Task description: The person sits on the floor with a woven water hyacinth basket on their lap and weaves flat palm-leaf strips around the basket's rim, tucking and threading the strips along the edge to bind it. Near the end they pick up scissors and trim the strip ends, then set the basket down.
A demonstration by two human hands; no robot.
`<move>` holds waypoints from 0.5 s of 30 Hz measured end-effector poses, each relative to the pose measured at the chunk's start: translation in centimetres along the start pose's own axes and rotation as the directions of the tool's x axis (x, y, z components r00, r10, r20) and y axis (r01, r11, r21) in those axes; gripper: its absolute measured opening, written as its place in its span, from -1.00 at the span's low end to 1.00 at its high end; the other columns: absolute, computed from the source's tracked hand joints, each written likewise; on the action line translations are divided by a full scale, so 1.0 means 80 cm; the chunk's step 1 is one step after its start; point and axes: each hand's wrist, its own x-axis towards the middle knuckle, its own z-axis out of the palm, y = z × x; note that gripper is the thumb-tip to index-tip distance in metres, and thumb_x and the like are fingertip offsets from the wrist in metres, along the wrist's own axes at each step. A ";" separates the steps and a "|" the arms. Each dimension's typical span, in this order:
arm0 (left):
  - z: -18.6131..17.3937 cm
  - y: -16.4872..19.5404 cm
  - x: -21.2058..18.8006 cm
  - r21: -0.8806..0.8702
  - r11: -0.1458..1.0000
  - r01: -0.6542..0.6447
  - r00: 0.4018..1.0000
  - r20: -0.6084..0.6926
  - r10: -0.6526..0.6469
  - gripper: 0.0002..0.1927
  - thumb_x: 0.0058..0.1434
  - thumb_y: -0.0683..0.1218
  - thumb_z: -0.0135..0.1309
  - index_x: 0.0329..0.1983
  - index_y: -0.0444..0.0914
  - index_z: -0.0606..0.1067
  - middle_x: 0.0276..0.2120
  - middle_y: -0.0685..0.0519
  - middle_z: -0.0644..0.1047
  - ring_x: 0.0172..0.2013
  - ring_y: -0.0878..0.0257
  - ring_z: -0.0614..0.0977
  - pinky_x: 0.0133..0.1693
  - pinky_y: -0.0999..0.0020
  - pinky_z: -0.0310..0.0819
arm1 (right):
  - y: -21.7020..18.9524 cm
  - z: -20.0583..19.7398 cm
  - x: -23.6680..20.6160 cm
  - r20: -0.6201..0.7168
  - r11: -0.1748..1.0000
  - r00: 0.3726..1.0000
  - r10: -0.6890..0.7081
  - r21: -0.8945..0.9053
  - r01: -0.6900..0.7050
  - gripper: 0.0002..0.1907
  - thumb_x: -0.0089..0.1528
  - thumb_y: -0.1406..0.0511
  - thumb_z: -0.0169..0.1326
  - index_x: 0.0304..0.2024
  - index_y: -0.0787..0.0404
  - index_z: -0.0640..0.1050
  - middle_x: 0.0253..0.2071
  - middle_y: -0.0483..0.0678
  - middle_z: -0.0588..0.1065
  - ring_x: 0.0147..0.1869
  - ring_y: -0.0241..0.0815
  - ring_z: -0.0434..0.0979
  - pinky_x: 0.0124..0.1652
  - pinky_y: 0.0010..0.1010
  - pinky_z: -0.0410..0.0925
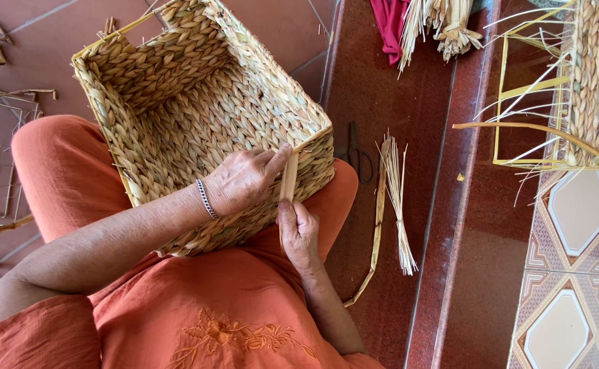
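A rectangular woven straw basket [197,109] lies tilted on my lap, its open side facing up and away. My left hand [245,181], with a beaded bracelet on the wrist, rests over the basket's near rim, thumb and fingers pinching a flat pale reed strip [288,181] against the corner. My right hand [298,232] is just below it, gripping the lower part of the same strip at the basket's outer wall. The strip stands roughly upright between both hands.
Dark scissors [356,156] and a bundle of thin pale straws [398,205] lie on the red step to my right. A half-woven wire frame basket [559,96] stands at the upper right. Red cloth [390,24] and straw bunches lie beyond. Reed scraps litter the floor left.
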 end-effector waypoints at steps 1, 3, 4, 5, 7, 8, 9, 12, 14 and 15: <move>-0.001 0.001 0.001 0.016 1.000 0.013 1.000 0.004 -0.013 -0.31 0.04 -0.20 0.16 0.27 -0.52 0.29 -0.27 -0.13 0.55 -0.26 -0.04 0.62 -0.28 0.12 0.59 | -0.001 -0.005 0.000 0.006 1.000 1.000 -0.015 0.019 0.015 -0.66 0.48 0.20 -0.01 -0.37 0.20 0.47 -0.55 -0.16 0.41 -0.54 -0.41 0.32 -0.57 -0.49 0.23; -0.006 0.002 0.005 0.060 0.998 0.034 0.999 0.003 -0.034 -0.30 -0.03 -0.22 0.16 0.24 -0.47 0.33 -0.30 -0.10 0.55 -0.26 -0.02 0.63 -0.29 0.14 0.60 | -0.006 -0.020 0.013 0.020 0.996 0.998 -0.060 0.060 0.059 -0.66 0.45 0.17 0.00 -0.38 0.18 0.53 -0.55 -0.15 0.47 -0.58 -0.42 0.37 -0.66 -0.50 0.26; -0.009 0.003 0.006 0.053 0.998 0.029 0.999 -0.042 -0.026 -0.35 0.05 -0.22 0.17 0.25 -0.45 0.35 -0.27 -0.11 0.54 -0.26 -0.01 0.62 -0.29 0.15 0.59 | -0.014 -0.038 0.016 0.064 0.991 0.995 0.073 0.109 -0.080 -0.63 0.45 0.14 -0.01 -0.40 0.17 0.53 -0.58 -0.16 0.42 -0.62 -0.44 0.28 -0.70 -0.53 0.16; -0.012 0.005 0.006 0.043 0.999 0.026 0.996 -0.086 -0.022 -0.41 0.13 -0.22 0.18 0.26 -0.43 0.37 -0.25 -0.12 0.53 -0.26 0.00 0.61 -0.29 0.16 0.58 | -0.025 -0.060 0.019 0.116 0.963 0.972 0.206 0.151 -0.223 -0.60 0.45 0.11 -0.02 -0.41 0.17 0.53 -0.60 -0.16 0.38 -0.67 -0.45 0.19 -0.73 -0.56 0.07; -0.019 0.008 0.005 0.053 0.998 -0.023 0.985 -0.171 0.032 -0.48 0.20 -0.22 0.19 0.23 -0.39 0.38 -0.17 -0.12 0.51 -0.20 -0.01 0.59 -0.20 0.15 0.57 | -0.047 -0.096 0.035 0.096 0.919 0.954 0.283 0.256 -0.299 -0.50 0.43 0.01 -0.17 -0.43 0.17 0.51 -0.57 -0.14 0.47 -0.68 -0.41 0.30 -0.72 -0.53 0.19; -0.022 0.009 0.006 0.070 0.995 -0.074 0.974 -0.211 0.087 -0.50 0.18 -0.21 0.19 0.20 -0.36 0.38 -0.12 -0.12 0.49 -0.13 -0.03 0.58 -0.11 0.13 0.56 | -0.056 -0.101 0.041 0.182 0.862 0.953 0.242 0.411 -0.298 -0.51 0.46 0.01 -0.14 -0.38 0.19 0.52 -0.59 -0.17 0.43 -0.68 -0.44 0.25 -0.70 -0.55 0.16; -0.025 0.009 0.008 0.090 0.989 -0.121 0.958 -0.252 0.140 -0.51 0.16 -0.21 0.19 0.16 -0.33 0.38 -0.07 -0.12 0.48 -0.07 -0.05 0.57 -0.01 0.11 0.56 | -0.064 -0.105 0.049 0.260 0.777 0.948 0.182 0.553 -0.301 -0.51 0.49 0.02 -0.12 -0.33 0.21 0.53 -0.61 -0.21 0.38 -0.68 -0.46 0.21 -0.68 -0.58 0.13; -0.031 0.011 0.013 0.074 0.989 -0.125 0.975 -0.173 0.137 -0.49 0.07 -0.12 0.27 0.05 -0.34 0.38 -0.10 -0.15 0.46 -0.10 -0.07 0.54 -0.07 0.05 0.49 | -0.084 -0.100 0.060 0.323 0.640 0.938 0.127 0.696 -0.326 -0.55 0.54 0.07 -0.10 -0.25 0.25 0.54 -0.61 -0.22 0.35 -0.66 -0.48 0.16 -0.63 -0.60 0.10; -0.033 0.013 0.015 0.030 0.994 -0.103 0.979 -0.176 0.106 -0.47 0.07 -0.12 0.28 0.08 -0.35 0.38 -0.12 -0.14 0.46 -0.11 -0.06 0.54 -0.06 0.06 0.50 | -0.091 -0.091 0.064 0.317 0.701 0.942 0.107 0.648 -0.298 -0.57 0.53 0.08 -0.10 -0.25 0.25 0.54 -0.60 -0.20 0.37 -0.66 -0.47 0.20 -0.64 -0.59 0.14; -0.033 0.014 0.016 0.005 0.996 -0.092 0.980 -0.174 0.091 -0.45 0.07 -0.12 0.29 0.10 -0.35 0.38 -0.13 -0.13 0.46 -0.11 -0.06 0.54 -0.05 0.06 0.51 | -0.092 -0.086 0.062 0.313 0.766 0.946 0.084 0.587 -0.262 -0.56 0.52 0.07 -0.11 -0.26 0.24 0.54 -0.61 -0.19 0.38 -0.66 -0.45 0.23 -0.66 -0.56 0.17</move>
